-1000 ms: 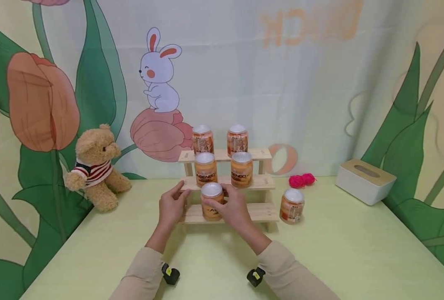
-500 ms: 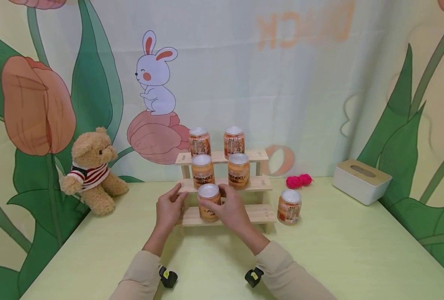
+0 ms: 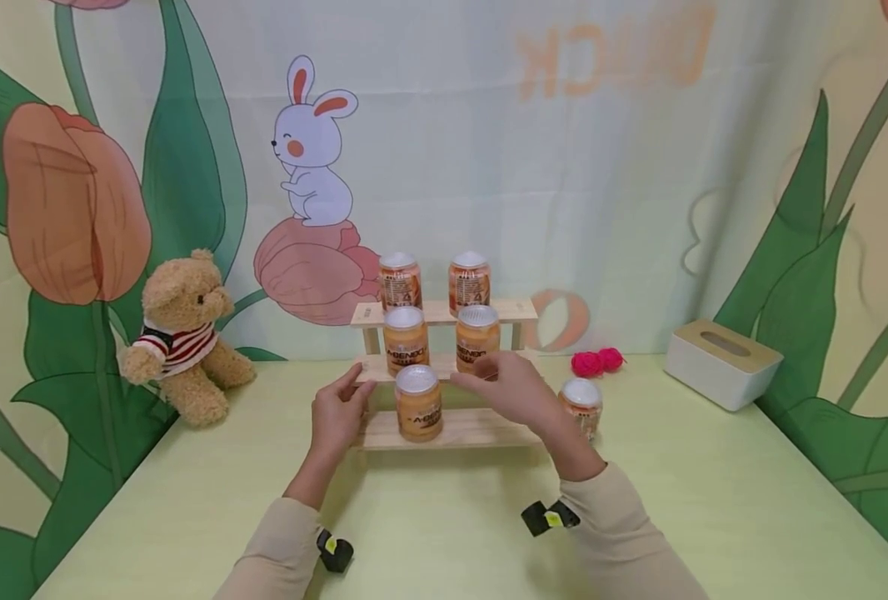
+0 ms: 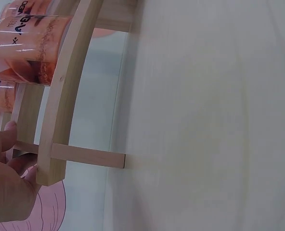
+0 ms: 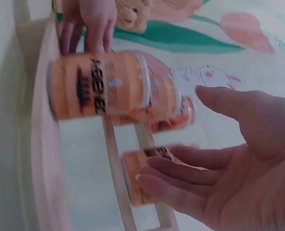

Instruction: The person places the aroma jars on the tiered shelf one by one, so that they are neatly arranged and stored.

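A three-tier wooden rack (image 3: 481, 428) stands on the table, bearing several orange cans with silver lids. The front can (image 3: 419, 408) sits on the lowest step, left of its middle, label facing forward. My left hand (image 3: 339, 414) grips the rack's left end, and in the left wrist view its fingers (image 4: 22, 162) curl at the side support. My right hand (image 3: 515, 390) hovers over the right part of the lowest step, its fingers apart and holding nothing. In the right wrist view it overlaps the middle-step right can (image 5: 137, 178). A lone can (image 3: 583, 400) on the table is partly hidden behind my right wrist.
Two more cans stand on the top step, and a middle-step left can (image 3: 406, 342) is behind the front one. A teddy bear (image 3: 189, 342) sits at left. Pink yarn (image 3: 597, 362) and a tissue box (image 3: 723, 367) lie at back right, before a printed curtain.
My right hand has let go of the front can and moved right, away from it. That can stays on the lowest step, its label now in full view. My left hand keeps its place.
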`<state>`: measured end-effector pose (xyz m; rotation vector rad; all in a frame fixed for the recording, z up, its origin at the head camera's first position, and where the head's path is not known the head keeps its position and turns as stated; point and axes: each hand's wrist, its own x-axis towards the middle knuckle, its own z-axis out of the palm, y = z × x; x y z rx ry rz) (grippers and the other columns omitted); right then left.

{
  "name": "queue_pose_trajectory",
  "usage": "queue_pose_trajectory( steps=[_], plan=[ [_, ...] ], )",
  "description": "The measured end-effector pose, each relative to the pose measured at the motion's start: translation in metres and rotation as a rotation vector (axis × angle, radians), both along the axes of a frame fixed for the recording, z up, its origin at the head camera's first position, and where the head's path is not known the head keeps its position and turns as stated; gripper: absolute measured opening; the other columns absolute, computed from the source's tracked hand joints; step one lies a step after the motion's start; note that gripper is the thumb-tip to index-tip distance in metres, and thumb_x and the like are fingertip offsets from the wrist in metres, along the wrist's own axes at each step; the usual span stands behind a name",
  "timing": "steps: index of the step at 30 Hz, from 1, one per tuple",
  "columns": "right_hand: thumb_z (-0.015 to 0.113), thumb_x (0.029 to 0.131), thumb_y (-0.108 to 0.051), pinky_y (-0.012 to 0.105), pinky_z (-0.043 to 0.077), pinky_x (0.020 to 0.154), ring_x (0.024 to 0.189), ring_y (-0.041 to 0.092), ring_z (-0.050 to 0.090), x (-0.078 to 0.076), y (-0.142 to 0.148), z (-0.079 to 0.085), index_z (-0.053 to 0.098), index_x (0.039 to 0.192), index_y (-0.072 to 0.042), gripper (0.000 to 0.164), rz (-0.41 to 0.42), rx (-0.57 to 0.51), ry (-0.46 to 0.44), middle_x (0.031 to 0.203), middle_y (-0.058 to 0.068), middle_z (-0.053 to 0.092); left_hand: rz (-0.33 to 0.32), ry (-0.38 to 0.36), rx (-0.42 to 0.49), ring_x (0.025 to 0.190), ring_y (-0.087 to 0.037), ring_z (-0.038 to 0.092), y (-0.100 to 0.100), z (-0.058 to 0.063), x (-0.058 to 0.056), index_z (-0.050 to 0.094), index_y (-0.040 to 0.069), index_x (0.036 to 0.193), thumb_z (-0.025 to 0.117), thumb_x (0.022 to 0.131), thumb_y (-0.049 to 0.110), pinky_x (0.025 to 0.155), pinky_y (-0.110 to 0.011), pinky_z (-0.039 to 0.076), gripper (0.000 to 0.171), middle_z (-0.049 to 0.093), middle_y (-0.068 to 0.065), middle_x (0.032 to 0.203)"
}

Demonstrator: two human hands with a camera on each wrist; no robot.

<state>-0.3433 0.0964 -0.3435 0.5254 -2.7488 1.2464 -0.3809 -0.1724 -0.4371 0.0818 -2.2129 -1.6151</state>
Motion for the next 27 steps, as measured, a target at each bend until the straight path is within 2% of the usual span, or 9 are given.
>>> queue_pose_trajectory(
  steps=[4,9,16,27],
  plan=[
    [0.070,0.091,-0.046,0.044,0.052,0.085,0.104,0.026,0.063,-0.004,0.024,0.006,0.070,0.115,-0.002,0.050,0.037,0.062,-0.057,0.111,0.009,0.069,-0.003,-0.006,-0.008,0.076,-0.022,0.060,0.000,0.002,0.000,0.057,0.012,0.143,0.068,0.097,0.024,0.055,-0.019,0.040,0.049,0.072,-0.015,0.110],
    [0.070,0.093,-0.041,0.046,0.052,0.089,0.107,0.031,0.062,-0.009,0.051,0.009,0.064,0.123,0.003,0.054,0.041,0.113,-0.138,0.122,0.016,0.064,-0.004,-0.011,-0.009,0.076,-0.021,0.059,0.000,0.003,0.001,0.056,0.011,0.143,0.068,0.097,0.023,0.057,-0.019,0.042,0.048,0.071,-0.014,0.116],
    [0.071,0.093,-0.033,0.050,0.049,0.092,0.115,0.039,0.057,-0.015,0.082,0.007,0.057,0.127,0.010,0.057,-0.045,0.109,-0.144,0.127,0.024,0.059,0.004,-0.021,-0.023,0.081,-0.019,0.059,0.000,0.001,0.001,0.056,0.012,0.143,0.068,0.097,0.024,0.056,-0.018,0.040,0.049,0.071,-0.013,0.118],
    [0.071,0.091,-0.028,0.052,0.048,0.091,0.114,0.042,0.055,-0.025,0.117,-0.001,0.055,0.124,0.014,0.055,-0.161,0.128,-0.136,0.126,0.030,0.058,0.001,-0.018,-0.013,0.076,-0.019,0.058,0.001,0.001,0.001,0.056,0.012,0.144,0.067,0.097,0.023,0.057,-0.018,0.041,0.049,0.073,-0.013,0.110]
  ],
)
